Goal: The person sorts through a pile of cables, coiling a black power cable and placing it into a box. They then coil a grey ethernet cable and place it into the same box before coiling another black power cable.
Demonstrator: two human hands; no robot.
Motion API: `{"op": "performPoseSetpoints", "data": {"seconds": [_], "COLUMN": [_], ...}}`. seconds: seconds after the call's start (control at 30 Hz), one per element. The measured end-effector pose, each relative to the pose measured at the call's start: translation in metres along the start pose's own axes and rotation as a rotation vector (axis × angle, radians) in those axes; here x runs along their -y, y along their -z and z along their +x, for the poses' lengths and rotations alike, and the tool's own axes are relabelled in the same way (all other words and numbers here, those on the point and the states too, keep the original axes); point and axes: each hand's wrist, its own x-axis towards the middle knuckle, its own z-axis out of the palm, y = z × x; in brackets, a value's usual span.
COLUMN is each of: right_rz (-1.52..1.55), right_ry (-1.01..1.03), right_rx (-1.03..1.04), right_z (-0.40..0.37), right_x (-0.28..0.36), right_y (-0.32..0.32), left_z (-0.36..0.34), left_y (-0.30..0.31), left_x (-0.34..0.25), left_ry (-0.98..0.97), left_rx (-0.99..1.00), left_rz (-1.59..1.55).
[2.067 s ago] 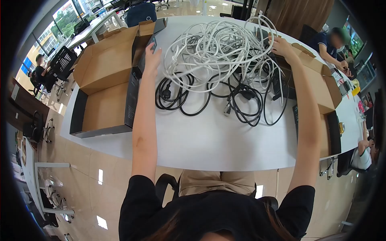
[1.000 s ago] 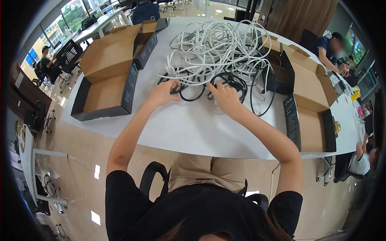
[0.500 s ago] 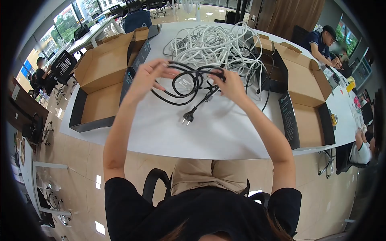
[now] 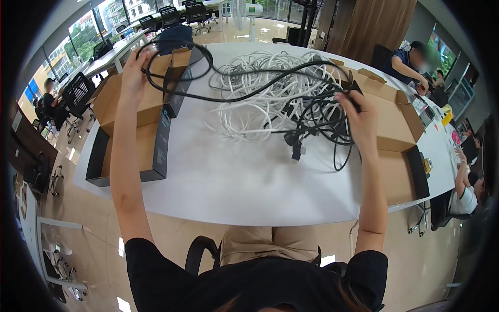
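Note:
A black power cord (image 4: 228, 99) is stretched out in the air between my two hands. My left hand (image 4: 135, 75) is raised at the left, closed on a loop of it above an open box. At the right, my right hand (image 4: 362, 120) is closed around the cord where it gathers in a tangle of black loops. A dark plug end (image 4: 296, 149) hangs below that tangle, its exact shape blurred. Behind the cord lies a large heap of white cables (image 4: 244, 125) on the table.
An open cardboard box (image 4: 160, 151) with black outer walls stands at the left of the white table (image 4: 234, 192). Another open box (image 4: 397, 179) stands at the right, partly behind my right arm. A person (image 4: 408, 65) sits at the far right side.
My hands have moved far apart, the left up and leftward, the right to the right. The cord's coils have opened into a long stretch, and the plug has shifted right.

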Motion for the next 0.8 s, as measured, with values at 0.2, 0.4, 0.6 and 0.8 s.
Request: {"op": "performPoseSetpoints", "data": {"seconds": [0.2, 0.4, 0.6, 0.8], "right_rz": [-0.309, -0.468, -0.365, -0.337], "right_ry": [0.163, 0.297, 0.307, 0.103], "right_rx": [-0.208, -0.211, -0.182, 0.273], "right_z": [0.037, 0.118, 0.204, 0.208], "right_x": [0.049, 0.057, -0.025, -0.201], "right_y": [0.055, 0.056, -0.006, -0.118], "left_z": [0.06, 0.078, 0.072, 0.03], "left_y": [0.011, -0.029, -0.096, -0.145], "left_x": [0.008, 0.04, 0.098, 0.178], "left_ry": [-0.032, -0.05, -0.206, -0.492], "left_rx": [-0.013, -0.015, -0.041, 0.222], "left_rz": [0.082, 0.017, -0.071, 0.355]}}
